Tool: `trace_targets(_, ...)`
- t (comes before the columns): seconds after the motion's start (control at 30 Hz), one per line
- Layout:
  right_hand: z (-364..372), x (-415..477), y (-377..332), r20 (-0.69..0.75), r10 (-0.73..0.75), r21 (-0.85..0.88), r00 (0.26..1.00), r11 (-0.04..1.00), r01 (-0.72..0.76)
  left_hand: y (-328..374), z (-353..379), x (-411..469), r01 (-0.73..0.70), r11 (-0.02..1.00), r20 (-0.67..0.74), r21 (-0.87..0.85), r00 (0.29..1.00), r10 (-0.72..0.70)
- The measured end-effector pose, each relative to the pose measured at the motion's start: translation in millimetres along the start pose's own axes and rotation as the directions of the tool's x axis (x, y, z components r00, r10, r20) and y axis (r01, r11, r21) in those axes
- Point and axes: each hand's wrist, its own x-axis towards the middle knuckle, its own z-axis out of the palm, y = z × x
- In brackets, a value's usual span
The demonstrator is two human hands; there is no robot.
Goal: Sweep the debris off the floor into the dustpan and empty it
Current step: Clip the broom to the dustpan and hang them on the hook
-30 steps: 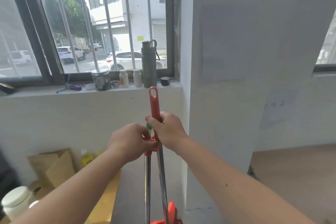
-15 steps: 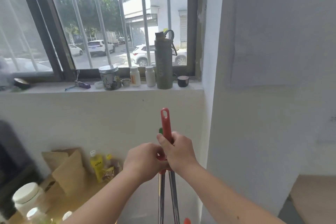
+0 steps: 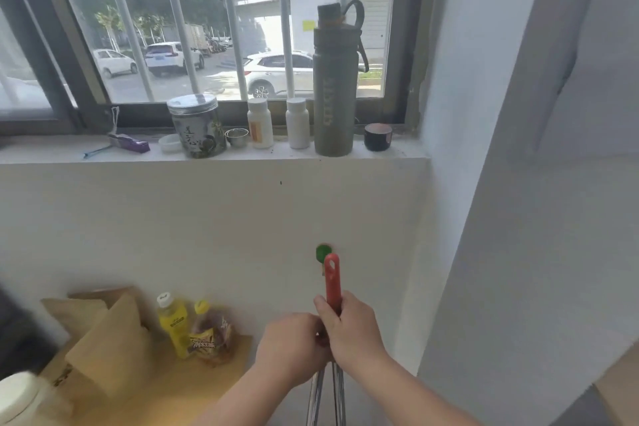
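Below the windowsill point(image 3: 214, 157), both hands meet on two upright metal poles. The right hand point(image 3: 349, 328) is wrapped around the red handle point(image 3: 332, 282), whose tip points up beside a green cap point(image 3: 323, 252) near the wall. The left hand point(image 3: 294, 348) is curled around the second pole point(image 3: 316, 394) just left of it. Neither the broom head, the dustpan nor any debris shows. This looks like gathering the tools; next, the two must be separated, one per hand, and carried to the floor.
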Motion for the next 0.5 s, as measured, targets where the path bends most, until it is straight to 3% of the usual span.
trace_targets(0.2,37,39,24,0.114,0.05,-0.197,0.992,0.98,-0.027,-43,29,49,-0.013,0.995,0.132,-0.098,0.991,0.026)
trace_targets(0.5,69,87,60,0.246,0.133,-0.213,0.96,0.974,-0.081,-81,77,111,-0.001,0.994,0.213,-0.111,0.977,0.025)
